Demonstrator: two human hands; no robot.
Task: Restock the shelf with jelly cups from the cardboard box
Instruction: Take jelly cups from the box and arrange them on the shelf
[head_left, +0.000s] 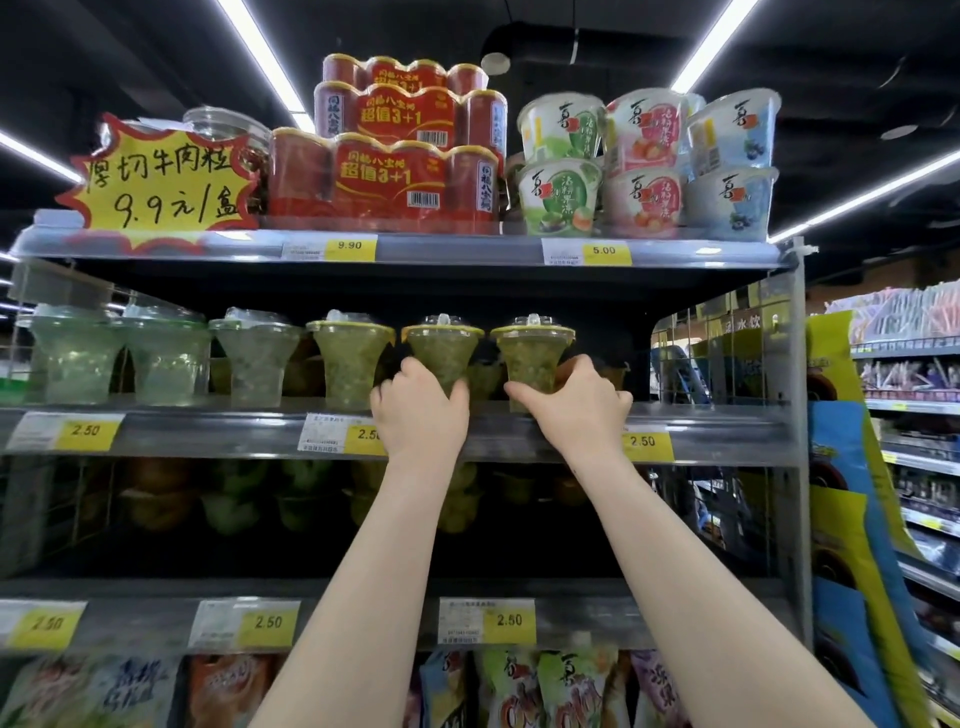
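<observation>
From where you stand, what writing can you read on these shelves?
"9.9" on the yellow starburst sign
"3+1" on the red can packs
"9.90" and "5.00" on the top shelf tags
"2.50" on the lower shelf tags
Cup labels, barcodes and tag small print: too blurred.

price tags (350, 246) 9.90, 5.00, 2.50, red packs (387, 179) 3+1

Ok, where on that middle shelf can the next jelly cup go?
Free: the front edge between the right hand with its cup and the wire side panel. Crowded: leftward, cups line the middle shelf front up to the left hand.
</observation>
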